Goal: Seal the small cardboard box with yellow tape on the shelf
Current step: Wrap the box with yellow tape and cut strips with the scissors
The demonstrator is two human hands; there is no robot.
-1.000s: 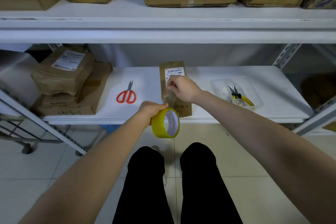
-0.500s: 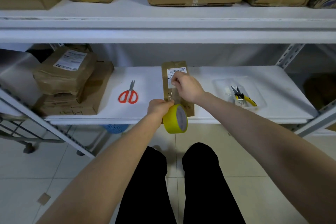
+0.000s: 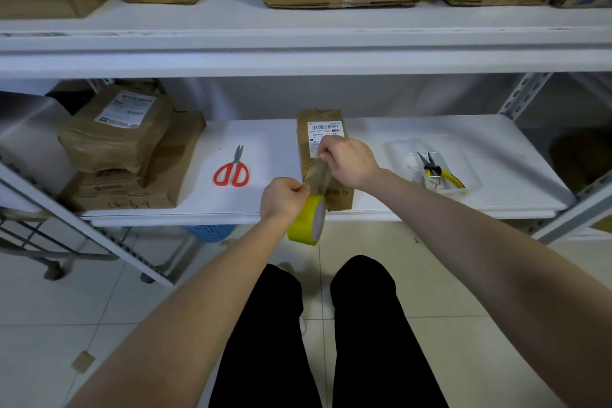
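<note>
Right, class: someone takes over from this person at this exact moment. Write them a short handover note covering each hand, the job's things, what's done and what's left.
Left hand: grips the yellow tape roll at the shelf's front edge.
Right hand: pinches the pulled-out tape strip over the small cardboard box.
Box lies on the white shelf; red scissors lie to its left.
Done: strip drawn out above the box.
Left: press it down, cut it, probably with the scissors.
</note>
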